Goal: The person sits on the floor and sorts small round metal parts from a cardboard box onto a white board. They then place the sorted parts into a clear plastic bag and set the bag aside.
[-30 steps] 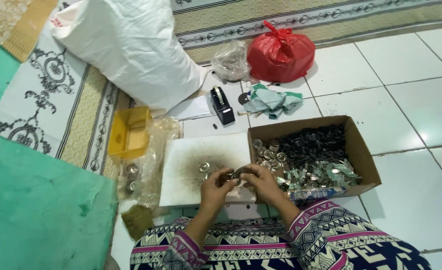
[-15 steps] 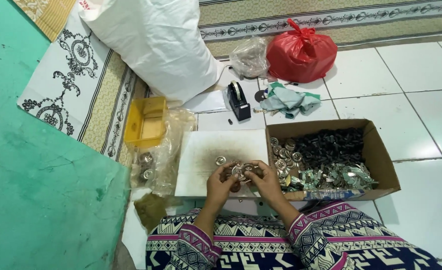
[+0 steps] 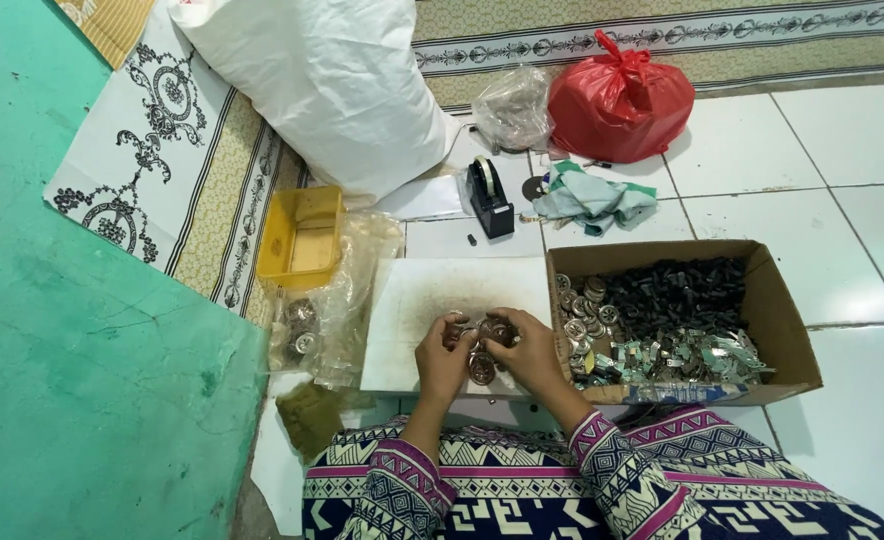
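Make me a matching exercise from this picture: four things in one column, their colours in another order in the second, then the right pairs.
Things:
1. tied plastic bag
2. small tub
3. tape dispenser
4. big sack

Colours:
A. white
B. black
C. red
D. yellow

Pairs: 1-C, 2-D, 3-B, 4-A

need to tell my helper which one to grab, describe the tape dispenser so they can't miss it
Start at the big white sack at the top. Just right of its lower edge, on the floor tiles, stands the tape dispenser. It is the only black, wedge-shaped thing there, left of the crumpled green cloth.
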